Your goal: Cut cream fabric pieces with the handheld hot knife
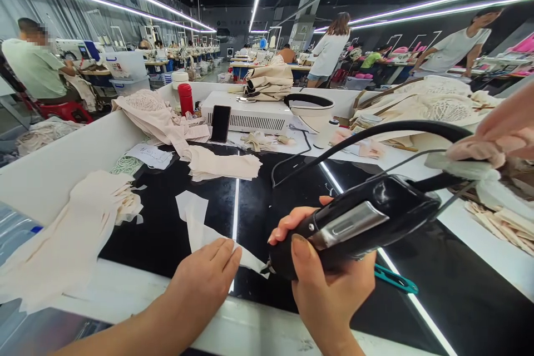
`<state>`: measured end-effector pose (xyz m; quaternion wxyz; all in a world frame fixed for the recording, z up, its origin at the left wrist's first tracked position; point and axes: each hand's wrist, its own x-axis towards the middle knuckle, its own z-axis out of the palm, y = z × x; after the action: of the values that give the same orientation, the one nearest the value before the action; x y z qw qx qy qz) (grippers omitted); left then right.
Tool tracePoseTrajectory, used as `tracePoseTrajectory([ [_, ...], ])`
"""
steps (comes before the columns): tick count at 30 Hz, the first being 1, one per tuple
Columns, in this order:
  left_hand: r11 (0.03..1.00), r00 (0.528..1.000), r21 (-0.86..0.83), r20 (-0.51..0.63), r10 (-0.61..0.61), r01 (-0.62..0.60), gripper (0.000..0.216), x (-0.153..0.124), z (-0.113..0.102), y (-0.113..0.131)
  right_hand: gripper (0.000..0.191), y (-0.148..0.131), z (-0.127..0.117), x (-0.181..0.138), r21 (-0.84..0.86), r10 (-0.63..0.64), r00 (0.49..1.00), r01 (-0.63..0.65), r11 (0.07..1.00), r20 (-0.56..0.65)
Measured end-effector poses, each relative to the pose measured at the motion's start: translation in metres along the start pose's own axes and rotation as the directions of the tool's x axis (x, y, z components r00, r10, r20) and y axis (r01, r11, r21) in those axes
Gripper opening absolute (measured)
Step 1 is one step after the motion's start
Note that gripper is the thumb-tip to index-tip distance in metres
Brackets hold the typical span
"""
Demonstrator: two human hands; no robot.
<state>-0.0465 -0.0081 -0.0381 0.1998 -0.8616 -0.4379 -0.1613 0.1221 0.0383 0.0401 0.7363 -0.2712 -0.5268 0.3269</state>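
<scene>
My right hand [329,283] is wrapped round a black corded handheld tool [371,217] with a silver lever along its side. The tool's small metal tip meets the pointed end of a thin white fabric piece [200,228] on the glossy black work surface [292,172]. On that fabric my left hand [204,278] lies flat, fingers stretched out, just left of the tip. A teal slotted handle [396,278] shows partly behind my right hand. The tool's black cord [400,127] arches to the upper right, where a blurred pinkish and white wrapping touches it.
Beige fabric strips [225,164] lie ahead, and a larger fabric pile [70,239] sits left. Behind are a phone [220,123], a red bottle [185,99] and a white vented box [246,113]. Several people work at sewing tables beyond; a seated person [37,67] is left.
</scene>
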Motion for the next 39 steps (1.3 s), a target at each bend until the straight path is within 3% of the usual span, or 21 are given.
tracePoseTrajectory([
  [6,0.999,0.999,-0.016,-0.016,-0.049,0.049,0.024,-0.001,0.003,0.008,0.038,-0.001,-0.001,-0.001,0.008,0.011,1.0,-0.011,1.0,0.007],
  [23,0.991,0.995,-0.101,0.056,-0.077,0.082,0.075,0.004,-0.009,0.013,0.041,-0.001,-0.001,-0.003,0.074,0.019,0.999,-0.021,0.997,0.027],
  [31,0.994,0.995,-0.096,0.085,-0.046,0.055,0.082,0.004,-0.003,0.016,0.043,0.001,-0.006,-0.005,0.09,0.042,0.997,-0.049,0.995,0.071],
  [39,0.99,0.996,-0.129,0.073,-0.046,0.055,0.08,0.002,-0.002,0.015,0.042,0.009,0.002,0.016,0.106,0.02,1.0,-0.018,0.994,-0.021],
])
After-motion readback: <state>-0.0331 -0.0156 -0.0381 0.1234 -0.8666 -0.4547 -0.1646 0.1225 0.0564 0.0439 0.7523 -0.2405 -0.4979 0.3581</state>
